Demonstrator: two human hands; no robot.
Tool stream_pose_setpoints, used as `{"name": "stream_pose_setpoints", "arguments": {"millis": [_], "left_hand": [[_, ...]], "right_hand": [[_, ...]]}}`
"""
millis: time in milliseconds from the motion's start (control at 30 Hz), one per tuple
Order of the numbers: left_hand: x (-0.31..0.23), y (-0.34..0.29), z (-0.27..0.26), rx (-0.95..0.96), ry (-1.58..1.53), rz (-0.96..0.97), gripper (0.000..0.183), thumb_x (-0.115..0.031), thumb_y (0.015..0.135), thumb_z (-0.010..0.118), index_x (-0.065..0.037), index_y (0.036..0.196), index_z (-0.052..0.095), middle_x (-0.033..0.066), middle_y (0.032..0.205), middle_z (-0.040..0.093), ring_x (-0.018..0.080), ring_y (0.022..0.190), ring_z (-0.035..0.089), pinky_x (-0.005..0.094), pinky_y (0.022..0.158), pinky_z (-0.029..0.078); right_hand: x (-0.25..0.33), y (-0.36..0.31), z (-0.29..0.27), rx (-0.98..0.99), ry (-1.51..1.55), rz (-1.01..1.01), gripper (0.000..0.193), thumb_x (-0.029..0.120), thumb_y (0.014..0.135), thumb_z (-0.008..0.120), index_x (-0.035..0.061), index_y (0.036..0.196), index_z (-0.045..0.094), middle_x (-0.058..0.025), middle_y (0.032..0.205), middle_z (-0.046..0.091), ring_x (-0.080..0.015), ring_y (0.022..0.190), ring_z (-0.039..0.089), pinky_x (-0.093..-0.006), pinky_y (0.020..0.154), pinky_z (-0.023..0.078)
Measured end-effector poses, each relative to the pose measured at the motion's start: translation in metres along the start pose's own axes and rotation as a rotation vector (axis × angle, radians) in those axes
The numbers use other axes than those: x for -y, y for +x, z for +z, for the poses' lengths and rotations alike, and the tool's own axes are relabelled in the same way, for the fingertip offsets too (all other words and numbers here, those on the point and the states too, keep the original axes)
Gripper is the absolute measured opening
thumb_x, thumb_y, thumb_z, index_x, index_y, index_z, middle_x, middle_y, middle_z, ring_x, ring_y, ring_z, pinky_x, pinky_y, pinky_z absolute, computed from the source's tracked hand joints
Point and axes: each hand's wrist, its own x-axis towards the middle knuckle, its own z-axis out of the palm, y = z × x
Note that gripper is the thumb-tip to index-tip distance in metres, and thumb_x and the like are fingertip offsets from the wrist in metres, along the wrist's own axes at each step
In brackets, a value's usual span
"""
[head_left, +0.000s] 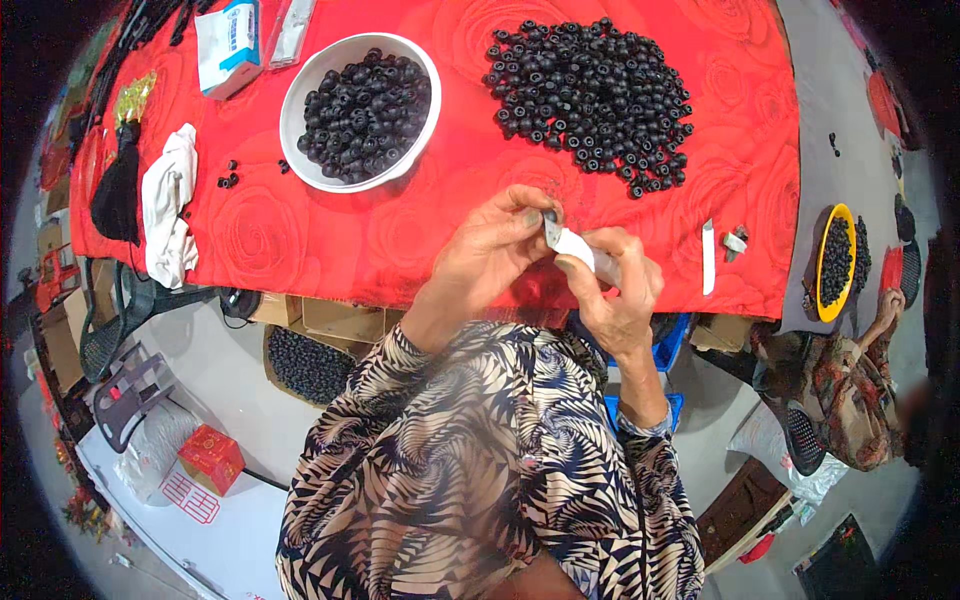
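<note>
Over the near edge of the red tablecloth (pixel 400 235), my two hands meet. My left hand (pixel 490 245) pinches a small black piece (pixel 547 214) between thumb and fingertips; the fingers cover most of it. Wrapped in my right hand (pixel 622 290) is a small knife (pixel 574 250) with a white-covered handle. Its short grey blade points to the left and touches or nearly touches the black piece. Beyond my hands lies a large heap of round black pieces with holes (pixel 590 100). A white bowl (pixel 290 130) at the far left of my hands holds many more.
Several loose pieces (pixel 228 181), a white cloth (pixel 170 200) and a tissue box (pixel 228 50) lie on the left. A white strip (pixel 708 258) and a small metallic object (pixel 736 243) lie right. Another person (pixel 840 390) sits by a yellow bowl (pixel 826 308) farther right.
</note>
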Motion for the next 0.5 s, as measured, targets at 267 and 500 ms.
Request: {"name": "stream_pose_setpoints", "arguments": {"millis": [267,500], "left_hand": [[-0.0013,-0.001,-0.0023,-0.011,0.032,-0.013,0.016,-0.009,0.087,0.051,-0.004,0.102,0.053,0.007,0.101,0.057,0.0146,0.092,0.055,0.0279,0.082,0.045],[-0.0031,-0.0032,-0.0071,-0.008,0.012,-0.016,0.015,-0.007,0.086,0.053,-0.003,0.101,0.055,0.0065,0.098,0.058,0.0131,0.087,0.056,0.0255,0.076,0.045]], "right_hand": [[0.0017,0.0034,0.003,0.007,-0.034,-0.044,0.029,0.009,0.066,0.073,-0.0008,0.085,0.053,-0.0115,0.072,0.059,-0.024,0.057,0.06,-0.0317,0.047,0.046],[0.0021,0.0063,0.0015,0.037,-0.097,-0.096,0.029,0.009,0.065,0.073,-0.0004,0.084,0.053,-0.0103,0.07,0.059,-0.0237,0.055,0.06,-0.0313,0.046,0.046]]}}
